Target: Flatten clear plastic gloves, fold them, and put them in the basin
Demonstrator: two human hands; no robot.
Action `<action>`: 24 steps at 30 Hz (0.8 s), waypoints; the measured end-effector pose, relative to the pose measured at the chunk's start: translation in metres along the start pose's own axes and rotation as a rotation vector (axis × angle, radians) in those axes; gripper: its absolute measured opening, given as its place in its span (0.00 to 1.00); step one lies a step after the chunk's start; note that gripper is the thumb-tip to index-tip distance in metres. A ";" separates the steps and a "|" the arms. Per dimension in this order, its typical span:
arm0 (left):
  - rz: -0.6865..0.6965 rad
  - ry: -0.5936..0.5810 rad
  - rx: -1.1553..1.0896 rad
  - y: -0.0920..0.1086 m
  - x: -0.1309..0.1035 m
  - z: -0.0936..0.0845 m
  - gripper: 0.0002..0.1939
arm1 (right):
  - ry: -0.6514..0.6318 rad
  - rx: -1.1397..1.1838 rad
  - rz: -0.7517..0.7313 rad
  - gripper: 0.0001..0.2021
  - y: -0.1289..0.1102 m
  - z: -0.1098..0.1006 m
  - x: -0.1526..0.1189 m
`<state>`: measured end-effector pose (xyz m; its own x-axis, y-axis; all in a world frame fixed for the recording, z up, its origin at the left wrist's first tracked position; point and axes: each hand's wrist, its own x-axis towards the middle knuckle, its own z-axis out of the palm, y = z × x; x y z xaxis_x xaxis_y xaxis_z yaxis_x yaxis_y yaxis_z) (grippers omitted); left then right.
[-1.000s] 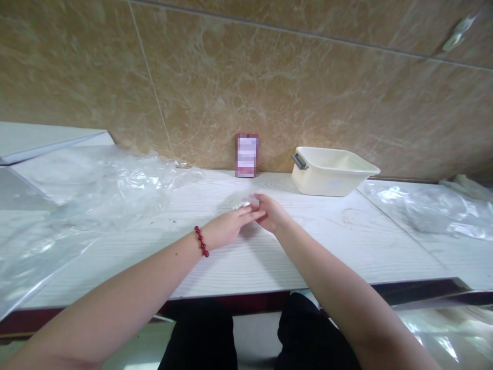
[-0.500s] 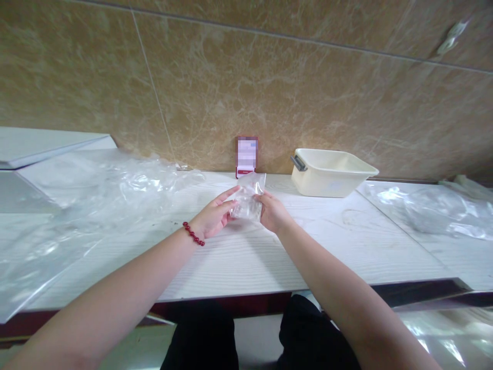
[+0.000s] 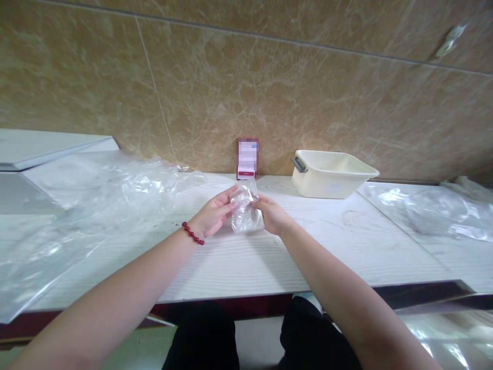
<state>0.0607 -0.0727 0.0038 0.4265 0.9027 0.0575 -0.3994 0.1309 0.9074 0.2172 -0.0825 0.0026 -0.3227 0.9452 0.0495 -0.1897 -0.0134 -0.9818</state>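
A small clear plastic bag (image 3: 246, 216) is held between my two hands above the white wood-grain table (image 3: 239, 275). My left hand (image 3: 213, 213), with a red bead bracelet (image 3: 192, 234) at the wrist, pinches the bag's left edge between thumb and fingers. On the other side, my right hand (image 3: 273, 213) grips the right edge, its thumb lying on the front of the bag. The plastic is crinkled and shiny; whether anything lies inside I cannot tell. Just behind the bag, a phone (image 3: 247, 158) in a red case leans upright against the wall.
A cream plastic bin (image 3: 327, 182) with a grey handle stands at the back right. Clear plastic bags (image 3: 138, 187) are heaped on the left, beside a white box (image 3: 34, 187). More clear plastic (image 3: 442, 208) lies at the far right. A brown marble wall (image 3: 215, 87) closes the back.
The bag has shifted slightly toward me and its top edge is now lower and more crumpled. My right thumb has moved a little left across it. Both hands still hold it.
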 end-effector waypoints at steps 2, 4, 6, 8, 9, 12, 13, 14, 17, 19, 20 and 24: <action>-0.008 0.048 -0.014 0.000 0.001 0.000 0.21 | -0.011 -0.014 0.013 0.15 0.002 0.001 0.000; -0.022 0.096 -0.006 -0.001 0.003 -0.001 0.20 | 0.045 -0.090 0.011 0.13 0.005 0.002 0.002; -0.027 0.114 0.009 -0.004 0.004 -0.001 0.21 | 0.155 -0.216 -0.006 0.11 0.011 0.000 0.007; -0.027 0.093 0.019 -0.006 0.004 -0.003 0.22 | 0.246 -0.349 -0.027 0.12 0.016 -0.004 0.011; -0.025 0.075 0.023 -0.007 0.005 -0.003 0.22 | 0.264 -0.404 -0.039 0.13 0.018 -0.006 0.013; -0.014 0.040 0.025 -0.008 0.005 -0.003 0.25 | 0.244 -0.499 -0.068 0.13 0.018 -0.010 0.014; -0.007 0.041 0.022 -0.008 0.005 -0.003 0.26 | 0.235 -0.514 -0.073 0.12 0.017 -0.011 0.013; -0.003 0.042 0.018 -0.007 0.004 -0.003 0.29 | 0.232 -0.525 -0.072 0.12 0.016 -0.011 0.012; 0.003 0.039 0.005 -0.006 0.004 -0.002 0.35 | 0.242 -0.542 -0.041 0.09 0.012 -0.013 0.009; 0.002 0.028 -0.002 -0.005 0.004 -0.002 0.36 | 0.250 -0.548 0.004 0.10 0.010 -0.013 0.008; 0.006 0.025 -0.006 -0.005 0.004 -0.002 0.36 | 0.250 -0.541 0.027 0.10 0.010 -0.014 0.007; 0.019 0.031 -0.034 -0.005 0.005 -0.005 0.35 | 0.227 -0.354 0.081 0.10 0.005 -0.014 0.006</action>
<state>0.0611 -0.0665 -0.0019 0.3933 0.9174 0.0615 -0.4345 0.1265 0.8918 0.2272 -0.0722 -0.0042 -0.1039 0.9940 -0.0336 0.1705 -0.0155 -0.9852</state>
